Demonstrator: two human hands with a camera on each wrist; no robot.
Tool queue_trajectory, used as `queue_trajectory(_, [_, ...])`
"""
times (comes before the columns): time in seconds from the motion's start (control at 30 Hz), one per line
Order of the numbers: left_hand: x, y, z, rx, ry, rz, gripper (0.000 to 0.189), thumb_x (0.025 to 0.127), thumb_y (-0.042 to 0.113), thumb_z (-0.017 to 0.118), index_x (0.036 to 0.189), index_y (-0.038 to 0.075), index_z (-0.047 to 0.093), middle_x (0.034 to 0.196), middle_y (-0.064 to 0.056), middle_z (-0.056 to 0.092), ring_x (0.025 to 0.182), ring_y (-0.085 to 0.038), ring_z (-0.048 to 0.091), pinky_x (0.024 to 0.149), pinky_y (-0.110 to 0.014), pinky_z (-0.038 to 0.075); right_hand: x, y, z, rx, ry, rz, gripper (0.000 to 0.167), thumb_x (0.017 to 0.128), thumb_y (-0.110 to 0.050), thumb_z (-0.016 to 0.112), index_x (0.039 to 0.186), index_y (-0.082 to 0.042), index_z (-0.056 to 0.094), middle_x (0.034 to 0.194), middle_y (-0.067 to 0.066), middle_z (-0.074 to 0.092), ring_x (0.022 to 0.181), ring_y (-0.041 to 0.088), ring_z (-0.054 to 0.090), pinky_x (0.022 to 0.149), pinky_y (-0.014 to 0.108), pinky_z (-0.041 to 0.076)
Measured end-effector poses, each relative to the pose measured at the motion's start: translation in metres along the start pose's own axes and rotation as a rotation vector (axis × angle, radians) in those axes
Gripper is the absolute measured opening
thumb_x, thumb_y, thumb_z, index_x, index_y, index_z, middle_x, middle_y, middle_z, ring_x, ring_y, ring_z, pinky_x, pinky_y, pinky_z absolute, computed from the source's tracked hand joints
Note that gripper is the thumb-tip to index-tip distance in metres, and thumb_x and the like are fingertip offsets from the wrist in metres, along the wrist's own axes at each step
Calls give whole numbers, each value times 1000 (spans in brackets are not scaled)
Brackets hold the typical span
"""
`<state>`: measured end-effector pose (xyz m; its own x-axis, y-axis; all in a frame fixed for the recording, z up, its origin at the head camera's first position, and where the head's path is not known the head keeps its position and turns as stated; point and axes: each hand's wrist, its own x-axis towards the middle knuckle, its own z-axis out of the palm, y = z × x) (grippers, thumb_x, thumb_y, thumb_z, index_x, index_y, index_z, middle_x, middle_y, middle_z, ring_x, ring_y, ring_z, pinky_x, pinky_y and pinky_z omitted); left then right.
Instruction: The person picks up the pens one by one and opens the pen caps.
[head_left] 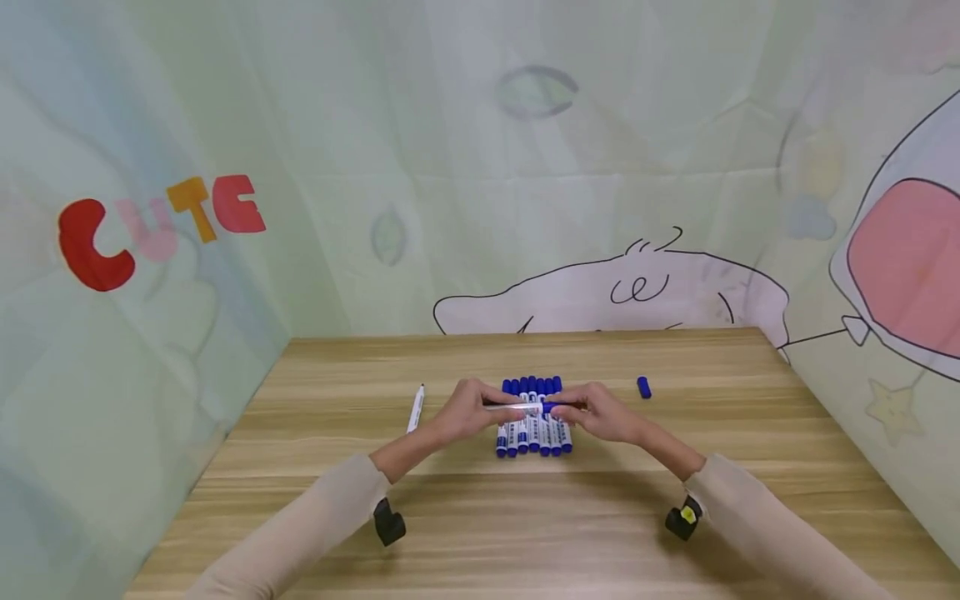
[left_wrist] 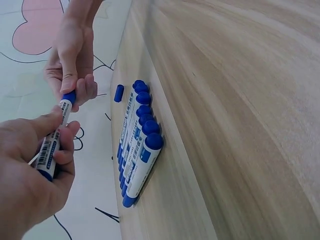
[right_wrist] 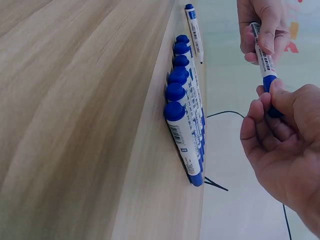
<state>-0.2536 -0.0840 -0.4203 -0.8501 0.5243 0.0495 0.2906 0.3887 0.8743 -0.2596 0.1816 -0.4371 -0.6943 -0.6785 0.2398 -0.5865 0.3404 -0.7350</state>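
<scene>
A white whiteboard marker (left_wrist: 48, 150) is held level above the table between both hands. My left hand (head_left: 467, 410) grips its barrel, thumb on one side and fingers curled on the other. At the opposite end, my right hand (head_left: 602, 413) pinches the blue cap (right_wrist: 269, 82), which sits on the marker. Below the hands, several capped blue markers (left_wrist: 144, 167) lie side by side in a row, partly hidden by the fingers in the head view. An uncapped marker (head_left: 416, 408) with a dark tip lies left of the row. To the right lies a loose blue cap (head_left: 643, 387).
The wood-grain table (head_left: 495, 533) ends at a pale printed cloth (head_left: 360, 183) hanging behind and along both sides. A black wrist device (head_left: 389, 523) is under the left sleeve, and another wrist device (head_left: 683, 518) under the right.
</scene>
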Motion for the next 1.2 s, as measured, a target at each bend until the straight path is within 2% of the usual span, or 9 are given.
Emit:
queue_trajectory(0.17, [-1, 0, -1, 33, -9, 69, 25, 92, 15, 77, 113, 2, 77, 95, -17, 79, 51, -5, 41, 47, -17, 32, 0, -1, -3, 64, -58, 45, 23, 102, -1, 57, 116, 11, 71, 71, 28, 57, 57, -1, 39, 53, 16, 33])
queue_trajectory(0.4, [-3, 0, -4, 47, -5, 129, 23, 91, 11, 77, 112, 2, 77, 98, -17, 79, 52, -4, 40, 48, -16, 33, 3, -6, -8, 106, -125, 59, 27, 106, -10, 54, 114, 11, 70, 73, 31, 56, 56, -1, 37, 54, 16, 32])
queue_trajectory(0.53, [-3, 0, -5, 25, 3, 117, 23, 91, 10, 77, 113, 1, 77, 97, -17, 79, 52, -5, 42, 48, -16, 33, 6, -6, -13, 64, -169, 17, 34, 108, -20, 52, 113, 10, 68, 74, 16, 58, 59, -1, 39, 54, 17, 34])
queue_trajectory(0.67, [0, -1, -4, 17, 11, 130, 24, 89, 9, 78, 112, 1, 77, 97, -18, 79, 55, -9, 50, 49, -16, 35, 9, -6, -14, 39, -217, 36, 36, 109, -24, 50, 110, 7, 67, 71, -4, 50, 58, -1, 38, 55, 17, 33])
queue_trajectory(0.8, [1, -4, -1, 28, 4, 163, 24, 88, 8, 79, 111, 0, 77, 100, -18, 78, 60, -17, 60, 51, -15, 39, 11, -8, -11, 24, -251, 63, 31, 109, -17, 49, 110, 7, 68, 69, -8, 44, 58, 0, 36, 57, 17, 32])
queue_trajectory(0.87, [1, -5, 1, 26, -3, 169, 23, 89, 8, 78, 111, 0, 77, 101, -18, 78, 62, -20, 63, 51, -14, 40, 11, -7, -9, -14, -249, 44, 29, 109, -14, 48, 108, 7, 68, 70, -8, 45, 58, -1, 36, 57, 17, 33])
queue_trajectory(0.93, [1, -6, 2, 30, -12, 173, 23, 89, 8, 78, 111, 0, 77, 100, -18, 78, 59, -16, 61, 50, -14, 39, 10, -6, -7, -56, -236, 24, 27, 108, -12, 49, 105, 6, 68, 70, -7, 47, 59, -2, 36, 58, 17, 34])
queue_trajectory(1.07, [0, -4, 2, 44, -16, 167, 22, 91, 9, 76, 112, 0, 77, 98, -17, 79, 52, -5, 47, 48, -15, 34, 10, -2, -4, -107, -193, -9, 25, 107, -12, 51, 98, 4, 67, 69, -2, 51, 59, -3, 36, 58, 16, 34])
queue_trajectory(1.2, [1, 0, 2, 41, -18, 151, 23, 92, 10, 75, 112, -1, 76, 96, -19, 79, 51, -6, 44, 48, -15, 33, 9, 1, -4, -120, -143, -64, 23, 106, -10, 53, 96, 4, 68, 68, 5, 53, 59, -5, 35, 57, 15, 33])
